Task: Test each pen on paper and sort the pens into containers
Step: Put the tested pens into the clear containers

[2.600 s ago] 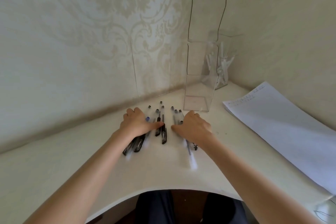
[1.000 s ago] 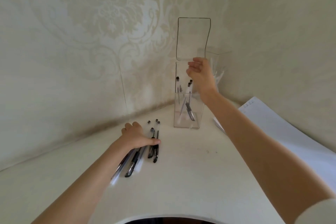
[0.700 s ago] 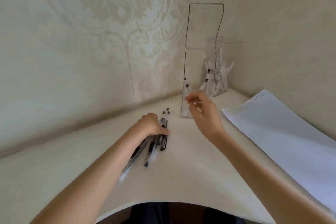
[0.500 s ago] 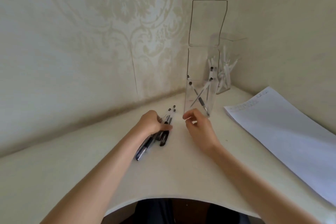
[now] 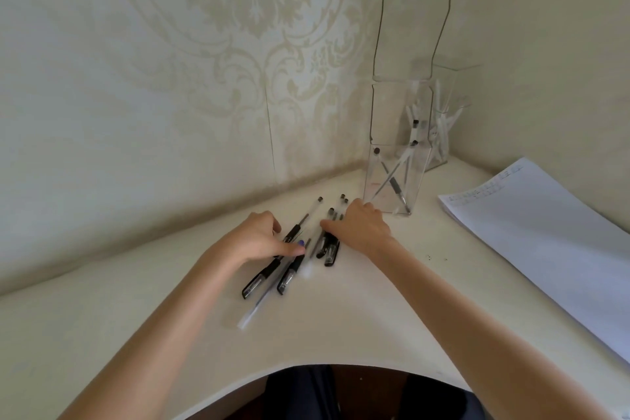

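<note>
Resting palm-down on the white table (image 5: 341,324), both hands covered a cluster of loose pens (image 5: 289,278) that lay side by side just in front of the tall clear container (image 5: 383,119). The left hand (image 5: 254,242) sat on the nearer, black-capped pens with its thumb stretched straight across them and its fingers loosely bent, gripping nothing that could be seen. The right hand (image 5: 363,232) lay over the far ends of the pens beside it, fingers bent down onto them; whether they pinched one could not be told. Inside the tall container a few sorted pens (image 5: 395,182) leaned crossed against its walls. A second clear container (image 5: 450,85) stood behind it in the corner, holding white pens (image 5: 443,136). A sheet of paper (image 5: 545,235) lay on the right, well apart from both hands
</note>
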The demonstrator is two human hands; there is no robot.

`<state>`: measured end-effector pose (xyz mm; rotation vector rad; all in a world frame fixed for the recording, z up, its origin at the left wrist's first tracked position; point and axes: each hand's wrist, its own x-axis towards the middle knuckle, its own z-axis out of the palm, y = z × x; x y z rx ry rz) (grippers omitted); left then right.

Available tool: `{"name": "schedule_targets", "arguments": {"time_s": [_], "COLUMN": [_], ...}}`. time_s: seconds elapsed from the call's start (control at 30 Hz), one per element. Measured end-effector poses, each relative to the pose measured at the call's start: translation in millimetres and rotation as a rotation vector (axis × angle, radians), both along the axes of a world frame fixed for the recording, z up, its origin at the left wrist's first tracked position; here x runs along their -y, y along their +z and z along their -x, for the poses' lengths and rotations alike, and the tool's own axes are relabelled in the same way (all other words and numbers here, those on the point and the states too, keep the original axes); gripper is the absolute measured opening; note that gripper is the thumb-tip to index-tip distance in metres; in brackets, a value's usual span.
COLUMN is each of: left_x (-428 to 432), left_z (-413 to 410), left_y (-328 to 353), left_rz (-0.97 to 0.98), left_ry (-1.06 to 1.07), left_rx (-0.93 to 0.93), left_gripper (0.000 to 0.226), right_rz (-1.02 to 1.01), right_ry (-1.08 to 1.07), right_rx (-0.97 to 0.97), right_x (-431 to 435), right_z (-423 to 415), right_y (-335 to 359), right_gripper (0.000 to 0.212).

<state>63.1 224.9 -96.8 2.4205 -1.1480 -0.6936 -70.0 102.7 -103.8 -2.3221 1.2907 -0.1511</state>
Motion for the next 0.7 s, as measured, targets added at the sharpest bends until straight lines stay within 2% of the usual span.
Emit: {"name": "schedule_targets", "arguments": {"time_s": [0.1, 0.2, 0.33, 0.4, 0.5, 0.57, 0.63, 0.7], "left_x": [-1.5, 1.1, 8.9, 13.7, 19.5, 20.9, 23.0, 28.3], "left_z": [0.4, 5.9, 28.7, 35.2, 32.1, 23.3, 13.8, 10.0], "left_y": [0.6, -1.8, -12.8, -18.4, -18.8, -14.6, -3.3, 16.8], "left_rz": [-0.006, -0.022, -0.017, -0.023, -0.077, -0.049, 0.127, 0.448], "left_ry": [-0.035, -0.002, 0.036, 0.029, -0.014, -0.052, -0.048, 0.003], "left_rx": [0.026, 0.127, 0.482, 0.613, 0.661, 0.555, 0.179, -0.227], "left_gripper": [0.039, 0.041, 0.037, 0.041, 0.036, 0.030, 0.033, 0.033], "right_rz": [-0.100, -0.098, 0.121, 0.172, 0.111, -0.083, -0.292, -0.276], "right_ry": [0.035, 0.067, 0.057, 0.037, 0.127, 0.258, 0.313, 0.352], "right_rx": [-0.002, -0.061, -0.114, -0.094, 0.016, 0.188, 0.432, 0.656], "right_x": [3.4, 2.0, -7.2, -6.3, 5.9, 12.3, 12.0, 11.8], "right_z": [4.2, 11.7, 11.2, 10.6, 17.7, 27.4, 36.7, 41.5], "right_y": [8.1, 13.4, 6.8, 1.9, 4.0, 11.4, 20.9, 34.5], "right_gripper": [0.037, 0.028, 0.021, 0.018, 0.010, 0.009, 0.012, 0.012]}}
